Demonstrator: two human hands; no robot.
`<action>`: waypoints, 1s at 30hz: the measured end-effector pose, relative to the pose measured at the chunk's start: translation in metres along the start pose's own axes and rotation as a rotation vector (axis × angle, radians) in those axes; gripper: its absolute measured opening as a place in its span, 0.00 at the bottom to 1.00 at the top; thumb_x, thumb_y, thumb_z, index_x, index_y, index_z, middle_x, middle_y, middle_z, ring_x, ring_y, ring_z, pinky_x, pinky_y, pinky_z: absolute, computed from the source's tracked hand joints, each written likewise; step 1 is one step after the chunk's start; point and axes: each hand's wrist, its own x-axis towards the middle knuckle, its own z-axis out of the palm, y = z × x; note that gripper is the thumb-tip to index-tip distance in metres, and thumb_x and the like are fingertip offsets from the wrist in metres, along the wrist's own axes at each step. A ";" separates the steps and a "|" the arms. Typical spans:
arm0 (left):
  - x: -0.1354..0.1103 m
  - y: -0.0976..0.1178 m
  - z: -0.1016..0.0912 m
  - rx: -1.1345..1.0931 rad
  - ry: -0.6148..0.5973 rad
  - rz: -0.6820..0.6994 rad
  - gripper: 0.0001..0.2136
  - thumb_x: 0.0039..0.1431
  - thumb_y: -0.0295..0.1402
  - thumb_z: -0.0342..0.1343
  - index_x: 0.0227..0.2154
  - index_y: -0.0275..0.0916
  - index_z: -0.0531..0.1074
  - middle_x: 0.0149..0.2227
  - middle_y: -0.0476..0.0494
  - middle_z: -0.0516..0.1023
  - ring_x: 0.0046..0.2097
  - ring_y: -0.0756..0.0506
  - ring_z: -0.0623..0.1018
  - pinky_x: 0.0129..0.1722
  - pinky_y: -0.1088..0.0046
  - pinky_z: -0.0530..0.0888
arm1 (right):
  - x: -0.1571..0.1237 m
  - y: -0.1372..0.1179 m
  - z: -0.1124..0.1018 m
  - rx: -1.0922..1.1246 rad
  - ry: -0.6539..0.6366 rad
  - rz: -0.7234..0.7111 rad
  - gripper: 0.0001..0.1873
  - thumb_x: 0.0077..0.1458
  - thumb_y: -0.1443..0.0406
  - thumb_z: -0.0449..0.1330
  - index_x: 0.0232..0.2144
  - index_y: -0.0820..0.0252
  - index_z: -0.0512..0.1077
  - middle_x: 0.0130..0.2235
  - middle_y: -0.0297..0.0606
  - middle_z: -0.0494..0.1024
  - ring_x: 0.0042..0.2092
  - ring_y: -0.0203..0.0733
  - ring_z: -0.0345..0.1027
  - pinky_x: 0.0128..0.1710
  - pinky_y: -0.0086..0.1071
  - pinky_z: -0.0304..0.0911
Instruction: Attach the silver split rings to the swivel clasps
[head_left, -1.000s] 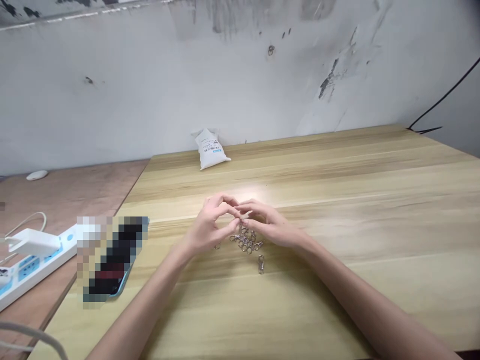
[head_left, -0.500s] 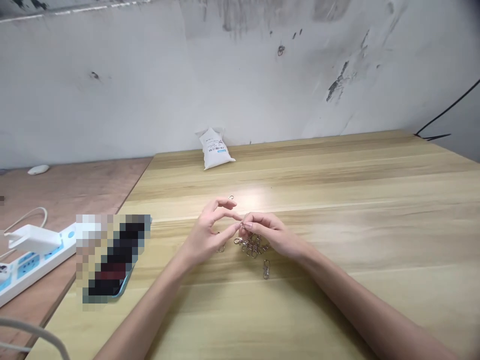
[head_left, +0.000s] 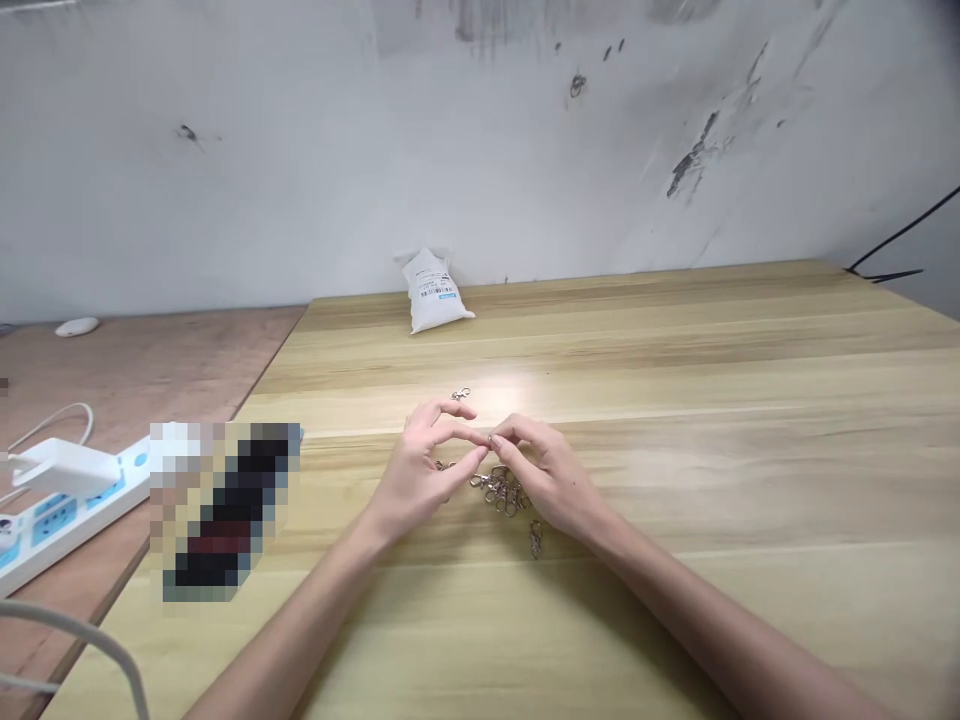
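Observation:
A small pile of silver metal clasps (head_left: pixel 504 490) lies on the light wooden table (head_left: pixel 675 450). My left hand (head_left: pixel 424 470) and my right hand (head_left: pixel 547 475) meet just above the pile, fingertips pinched together on a small metal ring or clasp (head_left: pixel 489 440). One loose clasp (head_left: pixel 535 538) lies below the pile, near my right wrist. Another single clasp (head_left: pixel 460 394) rests on the table beyond my left fingers.
A white sealed bag (head_left: pixel 433 290) leans against the scuffed wall at the back. On the brown table to the left lie a white power strip with a plug (head_left: pixel 60 480), a blurred-out flat item (head_left: pixel 225 510) and a white mouse (head_left: pixel 76 326). A black cable (head_left: pixel 900 240) hangs at right.
The view has shifted a little, and my hands have drawn slightly nearer, staying pinched together over the pile. The lone clasp beyond my left fingers has come into sight.

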 end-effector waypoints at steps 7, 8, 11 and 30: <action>0.000 -0.001 0.003 0.195 0.073 0.178 0.05 0.58 0.27 0.58 0.32 0.44 0.77 0.44 0.46 0.75 0.50 0.43 0.73 0.59 0.53 0.63 | -0.002 -0.005 0.007 0.131 0.044 0.111 0.14 0.62 0.59 0.53 0.28 0.59 0.70 0.29 0.35 0.71 0.31 0.37 0.64 0.31 0.31 0.60; 0.000 -0.001 0.002 0.219 0.071 0.197 0.05 0.58 0.28 0.58 0.32 0.44 0.77 0.44 0.46 0.75 0.50 0.43 0.73 0.61 0.52 0.60 | -0.002 -0.005 0.007 0.142 0.040 0.117 0.13 0.62 0.59 0.53 0.28 0.59 0.70 0.30 0.35 0.71 0.31 0.38 0.65 0.31 0.31 0.60; 0.000 -0.002 0.001 0.257 0.060 0.228 0.05 0.59 0.29 0.58 0.32 0.45 0.77 0.45 0.47 0.75 0.52 0.44 0.72 0.64 0.50 0.55 | -0.001 -0.004 0.008 0.163 0.047 0.128 0.13 0.62 0.59 0.54 0.27 0.59 0.70 0.30 0.35 0.71 0.32 0.37 0.65 0.32 0.31 0.61; 0.000 0.001 0.003 0.255 0.051 0.221 0.04 0.59 0.28 0.57 0.30 0.43 0.75 0.45 0.46 0.75 0.53 0.44 0.72 0.66 0.49 0.51 | -0.003 0.000 0.012 0.203 0.053 0.113 0.13 0.63 0.60 0.54 0.28 0.58 0.70 0.37 0.38 0.71 0.36 0.39 0.67 0.34 0.31 0.64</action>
